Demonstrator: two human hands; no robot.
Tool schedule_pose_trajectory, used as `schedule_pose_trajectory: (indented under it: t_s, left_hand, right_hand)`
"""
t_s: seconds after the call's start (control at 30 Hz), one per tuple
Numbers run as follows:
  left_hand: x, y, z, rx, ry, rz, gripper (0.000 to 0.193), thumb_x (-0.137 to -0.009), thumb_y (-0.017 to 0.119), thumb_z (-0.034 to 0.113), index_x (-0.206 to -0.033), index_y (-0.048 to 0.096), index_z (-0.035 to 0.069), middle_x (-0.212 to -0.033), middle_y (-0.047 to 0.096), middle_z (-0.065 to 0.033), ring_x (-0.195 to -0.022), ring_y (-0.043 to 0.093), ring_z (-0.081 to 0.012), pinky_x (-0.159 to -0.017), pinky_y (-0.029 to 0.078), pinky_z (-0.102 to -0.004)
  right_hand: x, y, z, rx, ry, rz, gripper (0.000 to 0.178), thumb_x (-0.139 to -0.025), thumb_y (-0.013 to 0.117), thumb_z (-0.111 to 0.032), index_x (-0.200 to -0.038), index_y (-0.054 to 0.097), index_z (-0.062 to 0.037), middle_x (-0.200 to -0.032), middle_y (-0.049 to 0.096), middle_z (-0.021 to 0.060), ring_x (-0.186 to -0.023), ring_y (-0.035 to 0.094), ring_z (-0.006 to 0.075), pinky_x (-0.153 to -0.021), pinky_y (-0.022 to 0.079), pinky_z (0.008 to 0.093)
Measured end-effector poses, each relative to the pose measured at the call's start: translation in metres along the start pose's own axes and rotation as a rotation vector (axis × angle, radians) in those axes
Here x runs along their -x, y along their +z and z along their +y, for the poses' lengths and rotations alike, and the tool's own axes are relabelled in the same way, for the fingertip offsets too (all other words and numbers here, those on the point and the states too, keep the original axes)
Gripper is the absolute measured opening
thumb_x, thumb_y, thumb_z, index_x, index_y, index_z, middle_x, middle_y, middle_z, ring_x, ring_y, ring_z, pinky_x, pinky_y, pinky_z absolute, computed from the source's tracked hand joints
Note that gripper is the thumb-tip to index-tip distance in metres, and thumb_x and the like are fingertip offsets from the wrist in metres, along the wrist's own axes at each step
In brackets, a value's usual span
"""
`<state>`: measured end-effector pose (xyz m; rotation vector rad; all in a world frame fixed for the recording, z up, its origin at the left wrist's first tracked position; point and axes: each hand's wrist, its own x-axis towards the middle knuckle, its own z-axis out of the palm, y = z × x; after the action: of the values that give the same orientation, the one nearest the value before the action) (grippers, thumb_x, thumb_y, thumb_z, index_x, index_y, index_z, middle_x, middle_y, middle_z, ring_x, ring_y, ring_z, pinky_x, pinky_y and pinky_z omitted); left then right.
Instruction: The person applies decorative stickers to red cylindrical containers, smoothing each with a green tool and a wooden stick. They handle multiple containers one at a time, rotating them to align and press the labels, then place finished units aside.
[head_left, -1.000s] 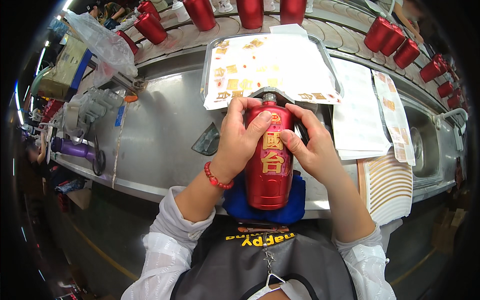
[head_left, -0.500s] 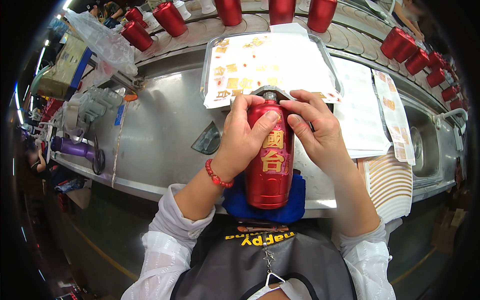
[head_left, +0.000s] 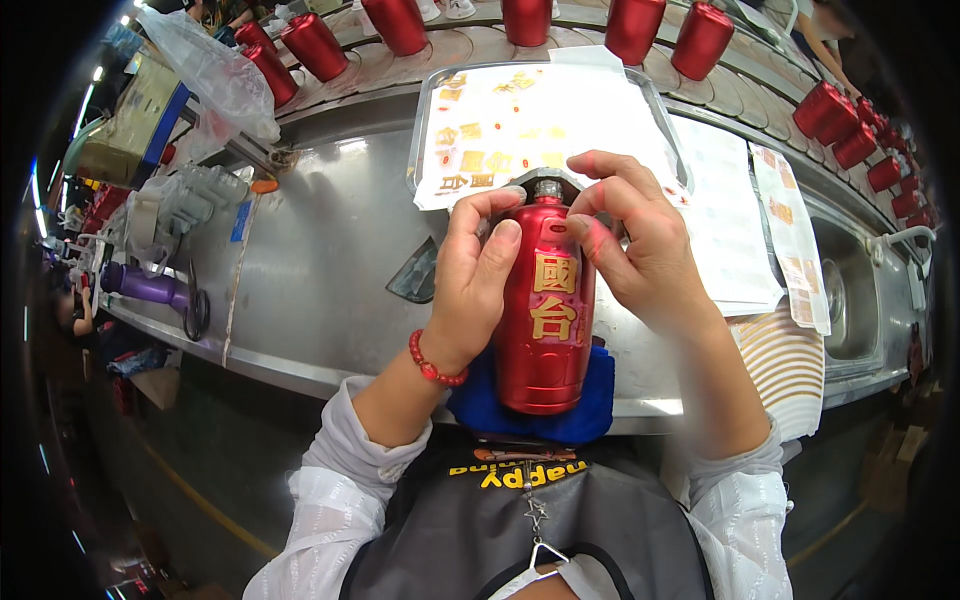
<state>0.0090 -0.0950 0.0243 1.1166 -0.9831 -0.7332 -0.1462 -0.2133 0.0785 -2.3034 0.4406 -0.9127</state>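
Observation:
A red metallic bottle (head_left: 540,375) with raised gold characters lies tilted on a blue cloth (head_left: 598,395), its glass-like neck pointing away from me. My left hand (head_left: 478,260) grips the upper left side, thumb along the front and index finger by the neck. At the right shoulder is my right hand (head_left: 640,240); its thumb and index finger come together beside a small red oval mark (head_left: 556,228). Whatever those fingertips hold, if anything, is too small to make out. Just beyond the neck, a metal tray (head_left: 412,150) carries white sheets (head_left: 580,110) with gold and red decals.
Red bottles (head_left: 398,25) stand on a curved conveyor (head_left: 460,50) at the back. More paper sheets (head_left: 712,200) and a sink (head_left: 850,300) are on the right. Left are a dark translucent scrap (head_left: 415,275), a purple flask (head_left: 145,285), scissors (head_left: 198,305) and a plastic bag (head_left: 215,75).
My right thumb and index finger have drawn together at the bottle's shoulder. My left thumb has shifted off the characters toward the side. Conveyor bottles at the back have moved.

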Motion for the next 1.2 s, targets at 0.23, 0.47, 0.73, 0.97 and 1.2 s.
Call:
schedule_pose_trajectory:
  t_s: [0.23, 0.47, 0.73, 0.97, 1.2]
  left_hand:
    - [0.006, 0.001, -0.002, 0.052, -0.013, -0.002, 0.042, -0.105, 0.056, 0.027, -0.135, 0.046, -0.001, -0.129, 0.056, -0.0119, -0.117, 0.055, -0.0164, -0.103, 0.045, -0.0325]
    - [0.007, 0.002, -0.005, -0.11, -0.053, 0.041, 0.052, -0.094, 0.072, 0.022, -0.133, 0.047, -0.002, -0.128, 0.056, -0.0142, -0.121, 0.054, -0.0218, -0.107, 0.042, -0.0358]
    - [0.007, 0.002, -0.005, -0.053, -0.065, 0.042, 0.051, -0.094, 0.07, 0.021, -0.133, 0.047, -0.002, -0.128, 0.055, -0.015, -0.12, 0.054, -0.0218, -0.107, 0.042, -0.0358]
    - [0.004, 0.003, -0.002, -0.177, -0.022, 0.017, 0.058, -0.09, 0.075, 0.028, -0.131, 0.047, -0.003, -0.126, 0.057, -0.0177, -0.116, 0.058, -0.0241, -0.103, 0.046, -0.0365]
    - [-0.003, 0.002, -0.004, -0.176, -0.02, 0.029, 0.058, -0.088, 0.077, 0.027, -0.128, 0.049, -0.003, -0.118, 0.061, -0.0184, -0.11, 0.062, -0.0248, -0.099, 0.048, -0.0361]
  right_hand:
    - [0.0, 0.006, 0.008, 0.014, 0.003, 0.018, 0.004, -0.093, 0.067, -0.004, -0.093, 0.066, -0.0005, -0.126, 0.061, 0.0153, -0.1, 0.064, 0.0225, -0.078, 0.052, 0.0311]
    - [0.001, 0.011, 0.012, 0.005, 0.013, 0.024, 0.005, -0.094, 0.067, -0.005, -0.093, 0.064, -0.0003, -0.125, 0.062, 0.0149, -0.108, 0.062, 0.0244, -0.089, 0.051, 0.0338]
    - [0.001, 0.013, 0.014, 0.0, 0.023, 0.031, 0.007, -0.095, 0.065, -0.006, -0.095, 0.063, 0.0004, -0.122, 0.062, 0.0147, -0.106, 0.062, 0.0234, -0.089, 0.051, 0.0328]
    - [0.018, 0.006, 0.016, -0.065, 0.117, 0.057, 0.027, -0.103, 0.06, -0.018, -0.121, 0.06, 0.0024, -0.122, 0.061, 0.0146, -0.104, 0.061, 0.0215, -0.09, 0.05, 0.0312]
    - [0.057, 0.018, 0.003, -0.131, 0.178, 0.04, 0.055, -0.098, 0.066, -0.025, -0.138, 0.049, 0.009, -0.135, 0.054, 0.0269, -0.123, 0.056, 0.0393, -0.105, 0.045, 0.0417]
